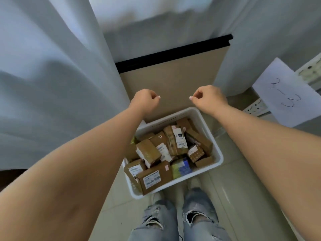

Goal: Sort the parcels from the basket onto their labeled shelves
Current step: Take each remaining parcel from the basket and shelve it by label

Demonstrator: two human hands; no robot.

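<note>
1. Looking down from the head view, both forearms reach forward above a white basket (205,117) that sits on the tiled floor (231,180), just ahead of the person's feet.
2. Left hand (145,100) — fingers curled into a loose fist, holding nothing. Right hand (209,97) is the same: curled, nothing in it. Both hang over the basket's far rim, apart from each other and clear of the load.
3. Parcels (166,153) fill the basket in a jumbled heap, mostly brown cartons with white labels; one carton (152,178) leans against the near rim, and a blue and yellow packet (181,166) lies beside it.
4. Progress, as a judgement: the sorting looks barely begun or not begun. The basket is heaped, no parcel is in hand, and none can be seen on a shelf. Nearly all of the work appears to be left.
5. A paper sign (286,91) on the right reads "3-3"; it hangs on a perforated white shelf frame (257,106), so that is probably one destination.
6. Hard to make out: parcel labels are too small and soft to read, so no parcel can be matched to a shelf. The shelf boards themselves are cut off at the right edge. White cloth (52,66) covers whatever stands to the left and behind, and the top of the view is blurred. A tan panel (173,79) with a black edge stands beyond the basket — its purpose is unclear.
</note>
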